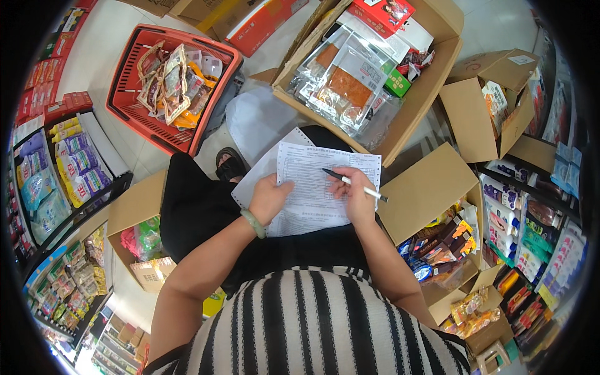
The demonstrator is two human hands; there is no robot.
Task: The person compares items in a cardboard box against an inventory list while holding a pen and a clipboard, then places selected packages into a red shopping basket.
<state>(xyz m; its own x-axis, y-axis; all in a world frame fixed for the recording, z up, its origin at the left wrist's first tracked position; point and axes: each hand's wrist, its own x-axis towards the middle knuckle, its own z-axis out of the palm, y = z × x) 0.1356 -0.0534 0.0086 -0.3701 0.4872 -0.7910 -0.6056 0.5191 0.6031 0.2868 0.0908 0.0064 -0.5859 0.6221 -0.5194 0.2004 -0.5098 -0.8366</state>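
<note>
Over my lap lies a stack of printed paper forms [309,187] with punched side edges and a table of rows. My left hand [271,198] pinches the stack's left side, thumb on top; a bracelet circles that wrist. In my right hand [355,192] is a pen [354,184] with a white barrel and a dark end pointing to the upper left, over the form's right part. The right hand also rests at the sheet's right edge. Another white sheet [251,187] sticks out beneath at the left.
A red shopping basket [140,35] holds packaged snacks. An open cardboard box [431,98] contains flat packs and small cartons. More opened boxes [431,187] of goods stand at my right, another box [136,192] at my left. Stocked shelves [93,206] line both sides.
</note>
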